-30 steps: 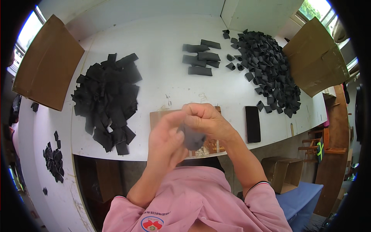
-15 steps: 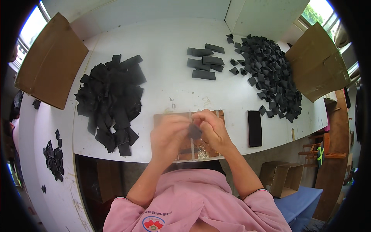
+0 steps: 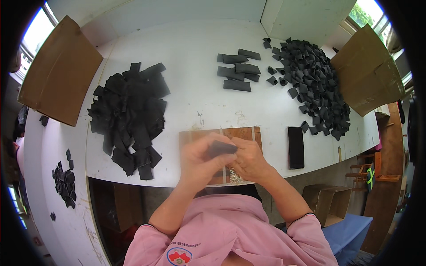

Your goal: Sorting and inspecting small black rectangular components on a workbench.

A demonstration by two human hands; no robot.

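Note:
Above a brown wooden board (image 3: 188, 135) at the table's near edge, a small black strip (image 3: 222, 149) of fabric-like material is between my two hands. My left hand (image 3: 195, 156) is closed on it, thumb below and fingers behind. Against the strip's right end my right hand (image 3: 249, 158) has its fingers curled in a pinch; the fingertips are partly hidden. A large heap of flat black strips (image 3: 133, 111) lies to the left. Several more strips (image 3: 237, 85) rest farther back, and a pile of black pieces bent into small loops (image 3: 317, 84) spreads at the right.
A dark phone (image 3: 296, 148) lies right of the board. Cardboard boxes stand at the left (image 3: 62, 71) and right (image 3: 370, 71) table edges. A smaller black pile (image 3: 65, 185) sits on the left side table. Below at right are an open carton (image 3: 328, 204) and wooden stools.
The black strip has turned from a dark bundle near the right fingers to lying lengthwise across the left hand. The left hand has moved slightly right, and the view has shifted a little.

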